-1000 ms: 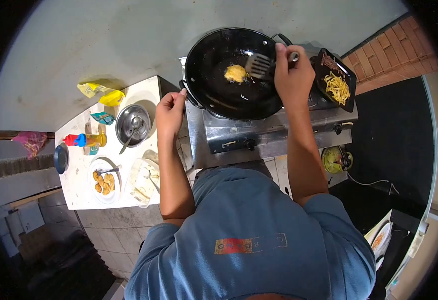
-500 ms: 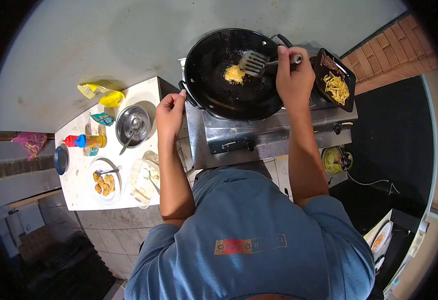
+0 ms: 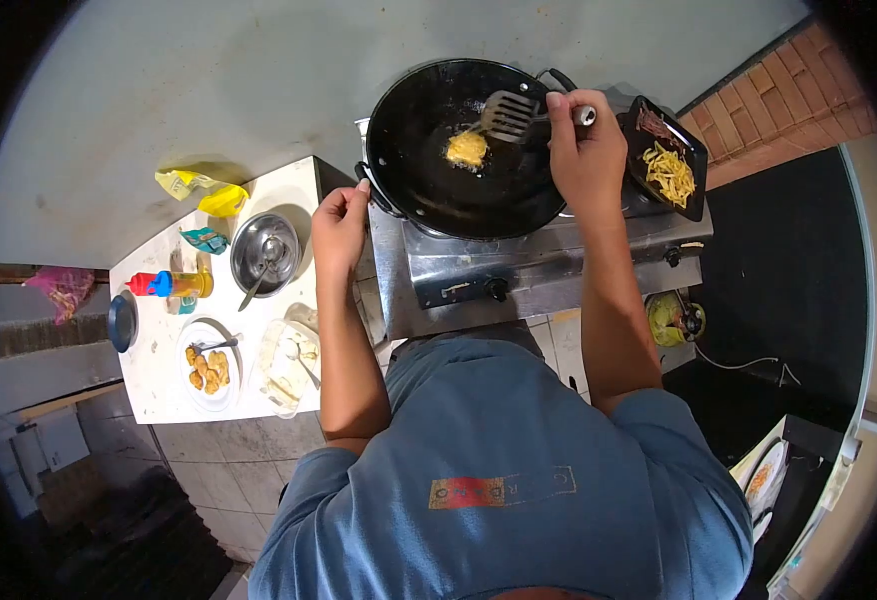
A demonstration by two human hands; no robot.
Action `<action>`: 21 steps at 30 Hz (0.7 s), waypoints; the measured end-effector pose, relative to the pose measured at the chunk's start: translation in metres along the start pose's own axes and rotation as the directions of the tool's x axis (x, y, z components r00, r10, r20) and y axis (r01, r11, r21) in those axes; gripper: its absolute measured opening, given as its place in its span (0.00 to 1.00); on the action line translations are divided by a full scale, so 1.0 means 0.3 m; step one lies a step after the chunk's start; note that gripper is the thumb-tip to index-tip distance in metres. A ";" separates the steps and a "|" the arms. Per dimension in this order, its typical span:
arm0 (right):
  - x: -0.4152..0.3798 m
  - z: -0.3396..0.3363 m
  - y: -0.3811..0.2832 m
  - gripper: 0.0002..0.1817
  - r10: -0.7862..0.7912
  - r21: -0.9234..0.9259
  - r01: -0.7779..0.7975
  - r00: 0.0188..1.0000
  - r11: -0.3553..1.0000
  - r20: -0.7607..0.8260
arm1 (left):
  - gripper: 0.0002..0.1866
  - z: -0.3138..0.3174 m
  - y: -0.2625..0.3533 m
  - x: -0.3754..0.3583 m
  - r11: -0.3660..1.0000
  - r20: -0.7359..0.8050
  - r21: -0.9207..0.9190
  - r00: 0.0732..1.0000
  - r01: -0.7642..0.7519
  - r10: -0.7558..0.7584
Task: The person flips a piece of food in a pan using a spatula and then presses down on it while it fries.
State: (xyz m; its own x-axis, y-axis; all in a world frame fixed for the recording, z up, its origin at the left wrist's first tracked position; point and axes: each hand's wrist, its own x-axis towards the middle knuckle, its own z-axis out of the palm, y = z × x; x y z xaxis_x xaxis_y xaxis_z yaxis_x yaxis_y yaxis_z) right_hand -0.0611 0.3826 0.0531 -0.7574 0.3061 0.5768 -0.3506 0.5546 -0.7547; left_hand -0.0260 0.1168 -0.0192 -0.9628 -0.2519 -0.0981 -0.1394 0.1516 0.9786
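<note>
A black two-handled wok sits on the metal stove. A small yellow piece of food, egg-like, lies near the middle of the wok. My right hand is closed round the handle of a slotted spatula; its slotted head hangs over the wok just right of the food. At the wok's left side, my left hand pinches the loop handle between thumb and fingers.
Right of the wok stands a black tray with fries and dark meat strips. On the white table at left are a steel bowl, a plate of browned pieces, a plastic tub and sauce bottles.
The spatula head has tilted and drawn slightly up from the yellow food, which now looks more compact. My left hand stays at the wok's handle.
</note>
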 end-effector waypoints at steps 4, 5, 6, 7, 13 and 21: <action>-0.002 -0.019 -0.007 0.12 -0.147 -0.118 0.148 0.989 0.982 0.019 | 0.16 -0.002 -0.005 0.003 1.000 0.007 0.011 1.000 0.002 -0.002; -0.006 -0.020 -0.003 0.12 -0.156 -0.172 0.161 0.987 0.972 0.039 | 0.16 -0.001 -0.001 0.002 1.000 0.006 0.009 1.000 -0.001 0.001; -0.008 -0.019 0.001 0.12 -0.159 -0.172 0.163 0.987 0.972 0.038 | 0.16 0.000 0.003 0.000 1.000 0.006 -0.001 1.000 -0.004 0.004; -0.011 -0.018 0.005 0.12 -0.132 -0.172 0.142 0.989 0.975 0.067 | 0.16 0.000 0.006 -0.001 1.000 0.006 -0.010 1.000 -0.006 0.006; -0.014 -0.012 0.005 0.12 0.011 -0.036 -0.010 1.000 0.999 0.021 | 0.16 0.002 -0.002 0.002 1.000 -0.008 0.002 1.000 -0.008 0.008; -0.024 -0.012 0.017 0.10 -0.167 -0.154 0.178 0.982 0.972 0.083 | 0.16 -0.001 -0.006 0.008 0.999 -0.005 -0.008 0.999 -0.039 0.039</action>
State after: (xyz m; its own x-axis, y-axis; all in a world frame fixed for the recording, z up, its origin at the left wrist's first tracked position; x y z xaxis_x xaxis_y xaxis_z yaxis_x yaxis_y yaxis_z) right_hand -0.0554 0.3861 0.0463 -0.7316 0.1437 0.6664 -0.3908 0.7126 -0.5827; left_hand -0.0279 0.1158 -0.0211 -0.9664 -0.2503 -0.0594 -0.1002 0.1536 0.9830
